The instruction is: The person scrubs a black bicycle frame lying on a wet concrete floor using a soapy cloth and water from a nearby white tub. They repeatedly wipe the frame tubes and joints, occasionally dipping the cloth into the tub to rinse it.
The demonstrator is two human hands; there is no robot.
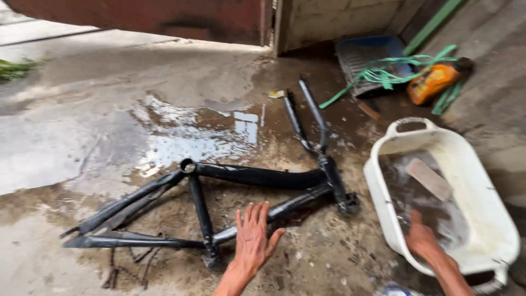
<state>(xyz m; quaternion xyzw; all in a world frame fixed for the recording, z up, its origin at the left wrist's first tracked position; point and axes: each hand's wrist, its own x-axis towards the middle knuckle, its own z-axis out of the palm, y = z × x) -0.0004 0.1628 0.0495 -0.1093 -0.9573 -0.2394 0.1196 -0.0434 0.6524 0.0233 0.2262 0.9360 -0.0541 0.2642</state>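
Observation:
A black bicycle frame [246, 176] with its fork lies flat on the wet concrete floor. My left hand [253, 238] hovers open, fingers spread, just above the frame's down tube near its lower end. My right hand [423, 239] reaches into a white plastic basin [493, 208] of murky water at the right; its fingers are under the water, so I cannot see whether they hold anything. A flat brownish block [429, 178] lies in the basin beyond that hand.
A puddle [192, 137] spreads behind the frame. An orange bottle [435, 81], green straps [389, 74] and a blue dustpan [366, 57] lie at the back right by a wall. A rusty chain [131, 263] lies near the frame's rear.

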